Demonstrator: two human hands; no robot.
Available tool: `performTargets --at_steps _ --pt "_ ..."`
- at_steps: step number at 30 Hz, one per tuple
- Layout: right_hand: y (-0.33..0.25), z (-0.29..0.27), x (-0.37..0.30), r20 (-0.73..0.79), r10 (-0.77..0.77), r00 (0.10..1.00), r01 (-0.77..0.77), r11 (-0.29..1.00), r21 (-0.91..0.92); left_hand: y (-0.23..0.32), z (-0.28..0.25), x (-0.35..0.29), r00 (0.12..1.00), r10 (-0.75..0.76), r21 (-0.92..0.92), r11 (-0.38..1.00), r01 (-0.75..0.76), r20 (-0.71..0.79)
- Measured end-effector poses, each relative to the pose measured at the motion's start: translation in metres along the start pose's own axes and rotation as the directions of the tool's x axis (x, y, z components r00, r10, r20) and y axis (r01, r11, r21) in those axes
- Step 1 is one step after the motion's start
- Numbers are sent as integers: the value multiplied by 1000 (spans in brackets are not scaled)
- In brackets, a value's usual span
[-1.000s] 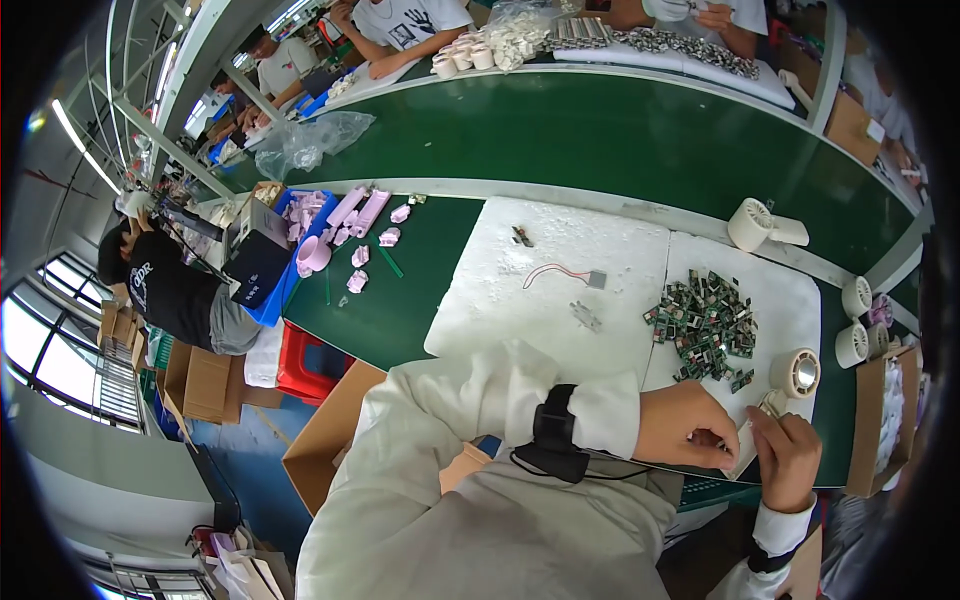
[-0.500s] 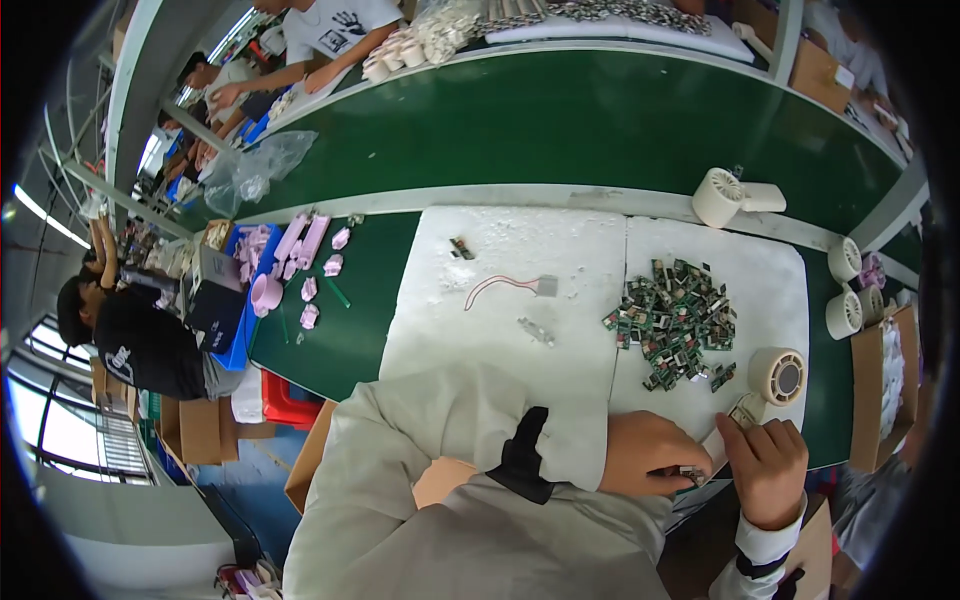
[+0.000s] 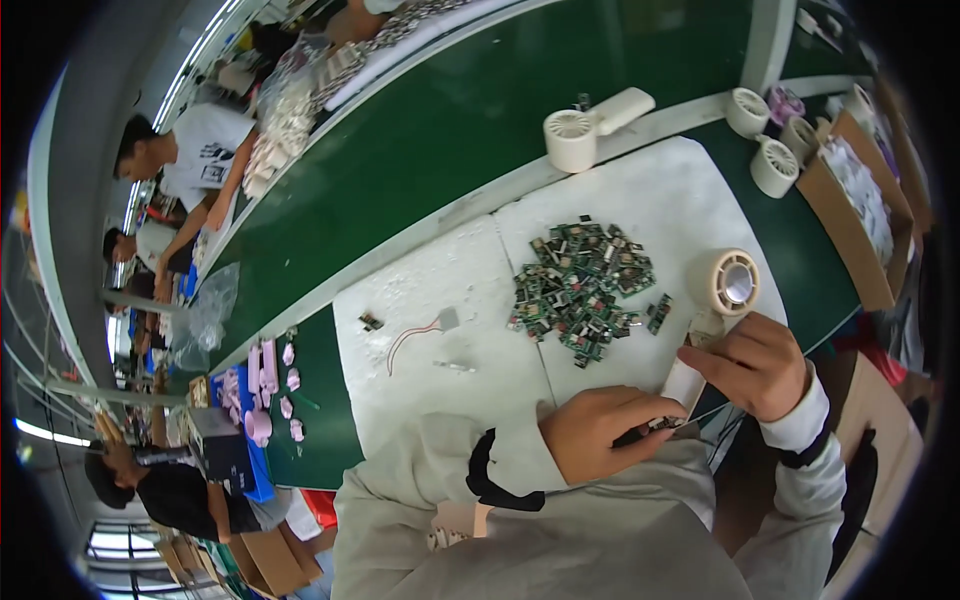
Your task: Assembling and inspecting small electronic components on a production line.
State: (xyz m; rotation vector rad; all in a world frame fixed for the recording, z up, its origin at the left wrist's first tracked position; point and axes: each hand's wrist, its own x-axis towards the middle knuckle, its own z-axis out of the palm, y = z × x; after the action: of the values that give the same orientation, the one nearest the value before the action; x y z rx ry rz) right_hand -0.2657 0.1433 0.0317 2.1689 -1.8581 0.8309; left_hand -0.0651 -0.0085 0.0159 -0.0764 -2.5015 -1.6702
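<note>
My left hand (image 3: 605, 432) is closed, with a small circuit board (image 3: 660, 425) pinched at its fingertips. A cream handheld fan (image 3: 683, 382) lies with its round head on the white foam board and its handle reaching back between my hands. My right hand (image 3: 755, 368) is closed on the handle near the neck, thumb and fingers pressed against it. The handle's lower end sits close to my left fingers; exactly what touches there is partly hidden. Just beyond the hands is a heap of green circuit boards (image 3: 580, 285), with one board (image 3: 659, 313) lying apart.
On the foam board (image 3: 440, 270) lie a flat grey battery with red wires (image 3: 447, 320), a clear small piece (image 3: 455, 366) and a loose board (image 3: 371, 321). Another fan (image 3: 572, 140) rests at the back ledge. Pink parts (image 3: 262, 375) sit left; a carton (image 3: 860, 215) stands right. Co-workers are at far left.
The whole view has turned and shifted, so the table now appears tilted. My hands stay at the fan handle, with the circuit board still in my left fingers.
</note>
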Motion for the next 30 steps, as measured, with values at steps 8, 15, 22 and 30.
performTargets --at_steps 8,15,22,30 --pt "-25 22 3 -138 391 910 -375 918 132 9 -5 2 998 -66 -2 998 66 17" --pt "-23 25 -6 -149 469 871 -429 872 236 1 -3 0 944 -256 -292 937 190 -207" --pt "-23 28 -14 -88 480 873 -427 839 339 5 -1 6 905 -341 -401 889 223 -252" --pt "-16 22 -11 -25 371 928 -347 889 299 3 -3 7 901 -337 -392 894 215 -273"
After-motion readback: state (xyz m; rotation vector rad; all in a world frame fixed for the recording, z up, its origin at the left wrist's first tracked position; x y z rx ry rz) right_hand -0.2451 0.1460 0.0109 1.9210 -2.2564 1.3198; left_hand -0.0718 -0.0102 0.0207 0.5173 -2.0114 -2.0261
